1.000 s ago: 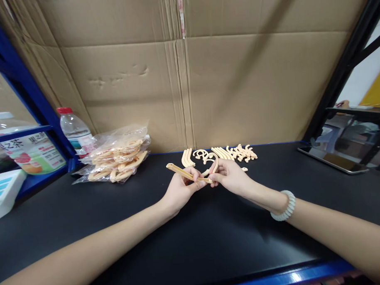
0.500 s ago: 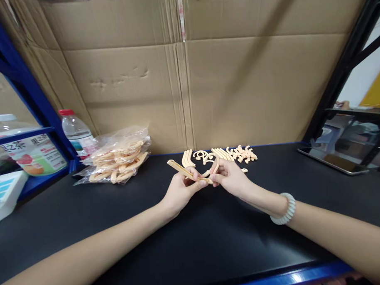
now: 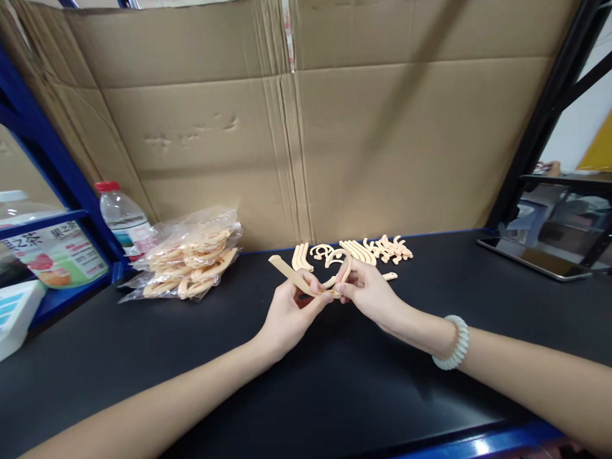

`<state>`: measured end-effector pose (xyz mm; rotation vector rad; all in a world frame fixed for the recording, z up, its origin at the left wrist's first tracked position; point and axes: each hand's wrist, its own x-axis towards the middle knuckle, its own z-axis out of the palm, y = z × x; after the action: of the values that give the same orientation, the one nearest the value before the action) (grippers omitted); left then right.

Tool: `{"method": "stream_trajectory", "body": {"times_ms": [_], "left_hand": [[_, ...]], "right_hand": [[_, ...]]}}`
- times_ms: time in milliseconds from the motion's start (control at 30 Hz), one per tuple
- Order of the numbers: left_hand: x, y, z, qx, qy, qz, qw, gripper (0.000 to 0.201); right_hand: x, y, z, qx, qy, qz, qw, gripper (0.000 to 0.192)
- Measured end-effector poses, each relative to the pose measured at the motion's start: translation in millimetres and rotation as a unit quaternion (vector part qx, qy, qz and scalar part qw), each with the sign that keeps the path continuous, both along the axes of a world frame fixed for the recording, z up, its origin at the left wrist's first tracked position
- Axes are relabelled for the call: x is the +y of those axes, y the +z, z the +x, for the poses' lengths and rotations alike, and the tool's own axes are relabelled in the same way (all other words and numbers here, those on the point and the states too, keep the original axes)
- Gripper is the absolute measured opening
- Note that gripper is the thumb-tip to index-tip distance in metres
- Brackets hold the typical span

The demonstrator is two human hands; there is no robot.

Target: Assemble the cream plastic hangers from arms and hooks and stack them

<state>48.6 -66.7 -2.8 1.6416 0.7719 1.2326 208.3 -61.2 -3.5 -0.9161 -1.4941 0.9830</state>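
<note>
My left hand (image 3: 288, 318) is closed on a flat beige plastic arm (image 3: 288, 273), whose free end points up and to the left. Pinched in my right hand (image 3: 372, 291) is a curved, ring-like beige plastic piece (image 3: 346, 263). The two pieces meet between my fingertips; whether they are joined there is hidden. Just behind my hands, more beige parts lie on the black table: bent arms (image 3: 301, 256), a row of slim arms (image 3: 359, 252), ring-like pieces (image 3: 321, 251) and small hooks (image 3: 394, 248). One straight beige piece (image 3: 390, 277) lies by my right hand.
Clear bags of beige parts (image 3: 191, 263) lie at the left, with a red-capped bottle (image 3: 119, 216) behind them. A white tray (image 3: 18, 320) stands at the left edge, a tablet-like device (image 3: 532, 258) at the right. Cardboard (image 3: 207, 139) walls the back.
The flat arm has turned so that its broad face shows more. Both hands stay together at nearly the same spot, and the view has shifted slightly.
</note>
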Motion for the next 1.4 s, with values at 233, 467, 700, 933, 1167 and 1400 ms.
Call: {"method": "stream_trajectory", "body": {"times_ms": [233, 467, 700, 933, 1167, 1400], "left_hand": [[6.1, -2.2, -1.3, -0.075, 0.017, -0.070, 0.995, 0.038], [7.7, -4.8, -0.7, -0.065, 0.010, -0.064, 0.996, 0.038], [5.2, -2.3, 2.5, -0.067, -0.027, -0.117, 0.990, 0.041], [7.3, -2.9, 2.0, -0.118, 0.002, -0.146, 0.982, 0.036], [8.0, -3.7, 2.8, -0.136, 0.012, -0.141, 0.980, 0.036], [9.1, -4.9, 1.3, -0.133, 0.005, -0.144, 0.981, 0.036]], "right_hand": [[2.1, 9.6, 10.2, -0.056, 0.047, 0.020, 0.997, 0.015], [6.6, 9.4, 15.2, -0.077, 0.063, -0.009, 0.995, 0.019], [9.1, 17.4, 20.8, -0.066, 0.087, -0.030, 0.994, 0.023], [50.5, 20.9, 64.9, -0.217, -0.089, 0.121, 0.965, 0.021], [79.2, -3.5, 80.7, -0.399, -0.052, 0.218, 0.889, 0.014], [81.9, -1.0, 78.3, -0.280, -0.091, 0.173, 0.940, 0.009]]}}
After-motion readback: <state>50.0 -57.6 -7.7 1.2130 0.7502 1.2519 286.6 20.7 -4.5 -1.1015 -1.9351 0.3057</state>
